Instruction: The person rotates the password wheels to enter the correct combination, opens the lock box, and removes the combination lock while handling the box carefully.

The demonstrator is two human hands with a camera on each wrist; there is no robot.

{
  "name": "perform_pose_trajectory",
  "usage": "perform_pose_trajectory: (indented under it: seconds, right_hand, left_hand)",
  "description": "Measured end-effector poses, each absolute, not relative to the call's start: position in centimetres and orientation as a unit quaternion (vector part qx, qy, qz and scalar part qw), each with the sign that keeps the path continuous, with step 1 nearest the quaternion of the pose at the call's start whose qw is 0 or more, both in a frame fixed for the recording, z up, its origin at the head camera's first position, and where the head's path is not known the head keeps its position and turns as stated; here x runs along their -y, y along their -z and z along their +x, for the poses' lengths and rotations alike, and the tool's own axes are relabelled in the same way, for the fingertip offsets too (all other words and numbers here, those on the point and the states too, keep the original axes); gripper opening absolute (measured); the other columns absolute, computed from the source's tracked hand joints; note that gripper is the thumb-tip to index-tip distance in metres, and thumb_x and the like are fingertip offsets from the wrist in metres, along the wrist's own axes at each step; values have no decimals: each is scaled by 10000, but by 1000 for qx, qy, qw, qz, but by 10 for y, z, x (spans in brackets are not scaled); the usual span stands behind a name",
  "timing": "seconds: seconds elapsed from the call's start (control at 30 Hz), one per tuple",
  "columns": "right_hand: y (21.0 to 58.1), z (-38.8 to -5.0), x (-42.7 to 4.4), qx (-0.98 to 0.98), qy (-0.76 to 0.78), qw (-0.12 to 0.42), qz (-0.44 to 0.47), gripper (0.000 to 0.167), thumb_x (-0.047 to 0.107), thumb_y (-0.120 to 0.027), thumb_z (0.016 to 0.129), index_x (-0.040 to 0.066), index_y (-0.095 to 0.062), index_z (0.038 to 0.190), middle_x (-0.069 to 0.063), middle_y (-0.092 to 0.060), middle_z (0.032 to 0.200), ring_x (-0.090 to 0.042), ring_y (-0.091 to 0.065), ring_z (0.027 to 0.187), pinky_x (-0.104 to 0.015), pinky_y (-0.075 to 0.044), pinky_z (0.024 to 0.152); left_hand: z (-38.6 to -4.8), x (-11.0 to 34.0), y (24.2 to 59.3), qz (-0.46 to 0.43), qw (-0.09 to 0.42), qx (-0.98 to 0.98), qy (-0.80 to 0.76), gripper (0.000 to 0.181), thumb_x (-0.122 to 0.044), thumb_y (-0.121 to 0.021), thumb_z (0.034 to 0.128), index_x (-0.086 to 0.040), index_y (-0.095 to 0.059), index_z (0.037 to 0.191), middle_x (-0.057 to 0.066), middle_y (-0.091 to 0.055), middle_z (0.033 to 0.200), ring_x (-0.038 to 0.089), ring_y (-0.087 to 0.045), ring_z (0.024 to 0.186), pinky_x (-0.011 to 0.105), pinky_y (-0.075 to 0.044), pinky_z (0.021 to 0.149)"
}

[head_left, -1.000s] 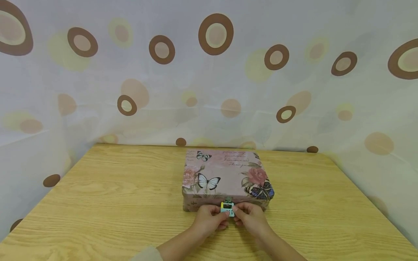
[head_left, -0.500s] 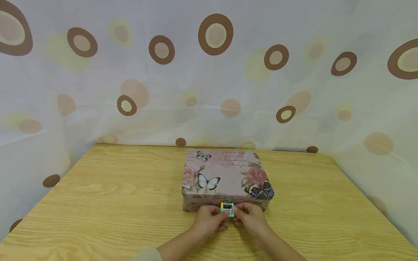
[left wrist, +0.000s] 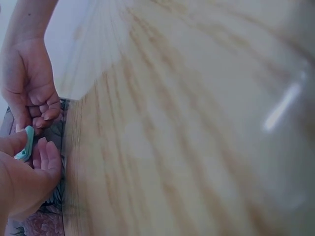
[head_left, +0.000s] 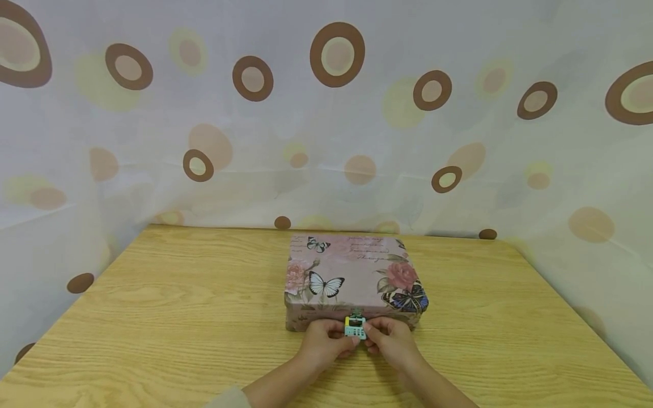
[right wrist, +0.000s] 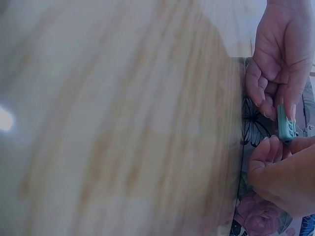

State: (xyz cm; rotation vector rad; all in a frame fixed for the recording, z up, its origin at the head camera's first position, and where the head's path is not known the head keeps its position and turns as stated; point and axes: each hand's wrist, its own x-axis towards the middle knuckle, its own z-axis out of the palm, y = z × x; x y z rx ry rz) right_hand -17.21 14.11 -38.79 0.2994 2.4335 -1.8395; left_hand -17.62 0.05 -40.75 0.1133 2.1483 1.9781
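Observation:
A small light-blue combination padlock (head_left: 355,331) with a yellow corner hangs at the metal clasp (head_left: 356,312) of a pink tin box (head_left: 352,272) printed with butterflies and roses. The box's lid is down. My left hand (head_left: 321,345) pinches the padlock from the left, its thumb at the lower edge under the number dials. From the other side my right hand (head_left: 397,343) grips it between thumb and fingers. In the right wrist view the padlock's dials (right wrist: 290,127) face the left thumb; the digits are too small to read. The left wrist view shows the padlock (left wrist: 27,142) edge-on.
The box stands on a wood-grain table (head_left: 194,317), toward its back edge. Behind and at both sides hangs a pale curtain (head_left: 285,136) with brown and yellow circles. Table surface lies to the left and right of the box.
My left thumb has slid down a little on the padlock, and more of the dials shows. The right hand and the box stay where they were.

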Motion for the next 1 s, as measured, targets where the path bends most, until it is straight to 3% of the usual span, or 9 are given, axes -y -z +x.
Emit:
perform_pose_trajectory:
  seconds: [1.0]
  right_hand:
    - [390,-172,-141,-796,596,33,99,168,23,-530,907,-125,-603,935,-48,-572,700,-120,-540,651,-234,-530,584]
  left_hand:
    - [-176,-3,408,36,112,-723,-680,160,14,-624,841,150,-619,926,205,-679,790,148,-656,669,295,-608,624]
